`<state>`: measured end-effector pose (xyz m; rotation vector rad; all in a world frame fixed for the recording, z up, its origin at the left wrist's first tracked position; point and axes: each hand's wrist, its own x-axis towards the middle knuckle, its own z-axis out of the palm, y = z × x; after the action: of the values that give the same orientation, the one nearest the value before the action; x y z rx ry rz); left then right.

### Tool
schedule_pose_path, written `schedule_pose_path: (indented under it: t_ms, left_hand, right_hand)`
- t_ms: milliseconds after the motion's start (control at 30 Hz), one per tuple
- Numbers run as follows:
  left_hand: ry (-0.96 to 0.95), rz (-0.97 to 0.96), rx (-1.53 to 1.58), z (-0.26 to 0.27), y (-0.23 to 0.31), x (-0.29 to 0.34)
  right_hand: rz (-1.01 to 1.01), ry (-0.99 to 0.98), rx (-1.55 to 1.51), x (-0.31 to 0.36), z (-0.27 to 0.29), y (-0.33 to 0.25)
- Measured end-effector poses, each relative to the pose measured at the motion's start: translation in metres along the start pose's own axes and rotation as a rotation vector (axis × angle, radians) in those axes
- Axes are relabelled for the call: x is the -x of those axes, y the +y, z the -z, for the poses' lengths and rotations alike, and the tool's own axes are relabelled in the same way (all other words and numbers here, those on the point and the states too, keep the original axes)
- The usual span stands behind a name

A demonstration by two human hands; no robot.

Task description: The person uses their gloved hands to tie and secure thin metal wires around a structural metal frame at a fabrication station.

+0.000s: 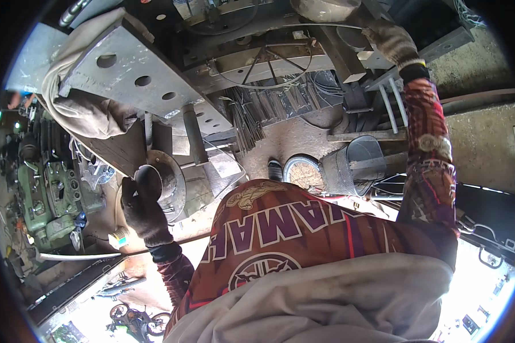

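Observation:
My left hand [145, 214], in a dark knitted glove, is at the lower left with its fingers curled against a dark round metal piece [149, 183]. Behind that piece lies a larger metal disc [174, 191]. At the upper right, my right arm stretches far out, and my right hand [392, 44], in a brownish glove, has its fingers bent at the end of a thin curved metal strip [326, 24]. Its fingertips are in shadow, so what they grip is unclear. Close to them is a rounded grey metal vessel [325, 9].
A heavy steel beam with round holes [120, 77] crosses the upper left, with cloth over its end. A spoked metal ring [261, 64] and thin rods [243, 117] occupy the middle. Green machinery [48, 194] stands left; a bicycle basket [353, 166] is right of centre.

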<state>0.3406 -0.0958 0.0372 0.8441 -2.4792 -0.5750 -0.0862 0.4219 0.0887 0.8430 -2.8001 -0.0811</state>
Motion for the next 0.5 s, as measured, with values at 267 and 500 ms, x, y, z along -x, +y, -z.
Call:
schedule_pose_path:
  t_ms: [267,500]
  left_hand:
    - [-0.196,-0.487,0.418,-0.05,0.08,-0.02]
    - [-0.391,-0.639,0.549,-0.104,0.173,-0.07]
  right_hand:
    - [-0.196,0.167,-1.44,0.148,-0.066,-0.102]
    - [-0.828,0.077,-1.625,0.172,-0.046,-0.219]
